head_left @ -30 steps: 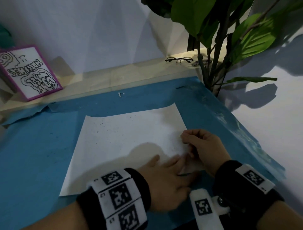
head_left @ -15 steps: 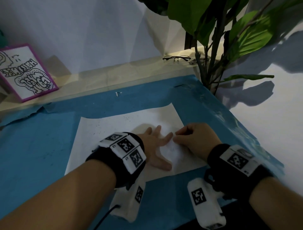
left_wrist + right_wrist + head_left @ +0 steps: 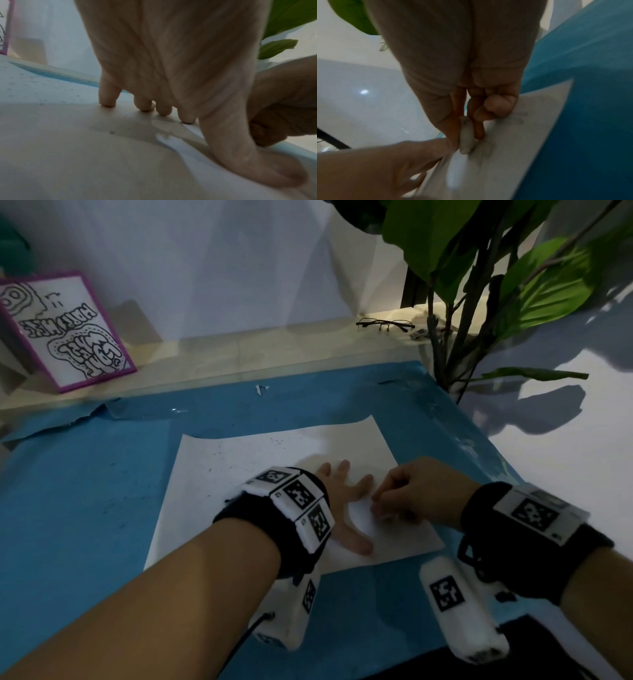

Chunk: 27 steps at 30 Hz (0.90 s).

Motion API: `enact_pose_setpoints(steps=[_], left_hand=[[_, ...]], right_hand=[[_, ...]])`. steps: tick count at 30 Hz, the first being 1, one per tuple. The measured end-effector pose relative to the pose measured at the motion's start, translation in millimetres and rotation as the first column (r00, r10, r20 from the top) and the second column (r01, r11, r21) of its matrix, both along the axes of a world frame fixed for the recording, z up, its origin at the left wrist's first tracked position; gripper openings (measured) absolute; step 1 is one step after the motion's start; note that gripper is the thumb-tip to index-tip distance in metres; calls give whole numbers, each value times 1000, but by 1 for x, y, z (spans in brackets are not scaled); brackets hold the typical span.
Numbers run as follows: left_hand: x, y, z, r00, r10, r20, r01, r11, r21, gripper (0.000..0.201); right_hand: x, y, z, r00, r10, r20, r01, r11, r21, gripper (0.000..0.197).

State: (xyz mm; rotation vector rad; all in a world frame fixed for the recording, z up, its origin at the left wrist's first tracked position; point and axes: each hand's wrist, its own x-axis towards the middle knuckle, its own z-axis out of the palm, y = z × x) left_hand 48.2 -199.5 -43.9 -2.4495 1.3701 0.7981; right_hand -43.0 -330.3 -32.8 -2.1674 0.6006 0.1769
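White wrist bands (image 3: 294, 501) with black square code markers, carrying no readable words, sit nearest on both forearms. Just beyond them the left hand (image 3: 342, 505) lies flat on the white paper (image 3: 257, 474). Its fingers (image 3: 108, 97) are straight and spread, and their tips and the thumb press the sheet down. A second ago this hand lay lower, blurred, by the sheet's near edge; now it sits further up the sheet. Just beside its forefinger, the right hand (image 3: 421, 494) is in much the same spot as before. It is curled, thumb and fingers pinching a small pale stub (image 3: 466, 135) whose tip meets the paper near faint grey marks. The paper rests on a blue mat (image 3: 85, 491), toward its right side. Further back a purple-framed drawing (image 3: 68, 333) leans against the wall; its bubble lettering stands upside down and I cannot read it surely. Glasses (image 3: 383, 324) lie on the ledge beside a green plant (image 3: 428, 241).
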Motion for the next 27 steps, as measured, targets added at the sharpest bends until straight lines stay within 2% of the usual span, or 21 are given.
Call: enact_pose_setpoints(steps=[2,5,7,10,13,15,19,22,24,27], left_hand=[[0,0,1,1000,1,-3,-1,1000,-4,107],[-2,-1,3,999,-17,34,17,1000,7,106],[-3,-2,4,998,-18,52,17,1000,22,105],[-2,-3,4,998,-29,48,28,999,37,106],[0,-4,2,998,-22,51,19,999,47,107],[0,-3,2,998,-27,56,25,999,45,108],[-1,-4,6,998,-28,52,25,998,56,107],[-3,-5,7,997,-25,69,19,996,86,106],[-3,-5,8,998,-24,63,18,996,82,106],[-4,-6,10,998,-15,53,11,997,78,106]], right_hand=[[4,-4,1,996,-70,50,71,997,-20,10],[5,5,0,999,26,36,-21,993,-114,9],[5,7,2,999,47,-20,-49,995,-83,7],[8,1,5,998,-40,38,43,995,-87,3],[5,5,3,999,36,10,-35,992,-124,8],[1,4,5,998,52,-46,-54,997,-52,8],[4,-6,4,998,-48,46,52,994,-94,13],[-1,-1,4,998,57,-30,-59,993,-98,11],[-2,-5,6,998,40,-57,-43,998,-47,6],[3,-7,6,999,-23,34,26,995,-95,4]])
